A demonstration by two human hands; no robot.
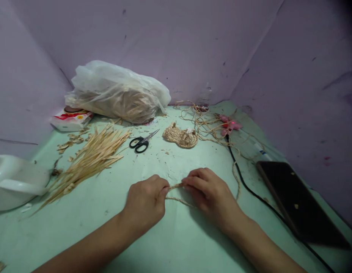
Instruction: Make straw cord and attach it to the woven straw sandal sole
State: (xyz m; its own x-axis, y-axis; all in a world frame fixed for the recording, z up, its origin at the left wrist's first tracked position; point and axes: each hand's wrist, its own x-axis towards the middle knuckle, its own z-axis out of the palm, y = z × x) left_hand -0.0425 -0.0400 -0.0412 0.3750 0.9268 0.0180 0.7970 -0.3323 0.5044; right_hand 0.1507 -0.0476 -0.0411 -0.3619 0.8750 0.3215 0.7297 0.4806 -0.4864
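Note:
A thin braided straw cord (pixel 176 186) stretches between my two hands above the green table surface. My left hand (pixel 147 199) is closed, pinching one end of that short span between thumb and fingers. My right hand (pixel 211 195) pinches the cord a little to the right, fingers curled. A second length of the cord loops below, from my left hand toward the underside of my right. Beyond the hands lies a coiled, braided straw piece (pixel 178 136) with two rounded lobes and a small whitish bit on top. Black-handled scissors (pixel 141 143) rest to its left, blades slightly apart.
Loose dry straw strips (pixel 93 155) lie at left, near a white jug-like container (pixel 16 184). Behind are a white-and-red box (pixel 72 121) and a filled plastic bag (pixel 119 93). Tangled cord (pixel 203 127), a pink power block (pixel 229 125) with a black cable, and a dark tablet (pixel 298 204) lie right.

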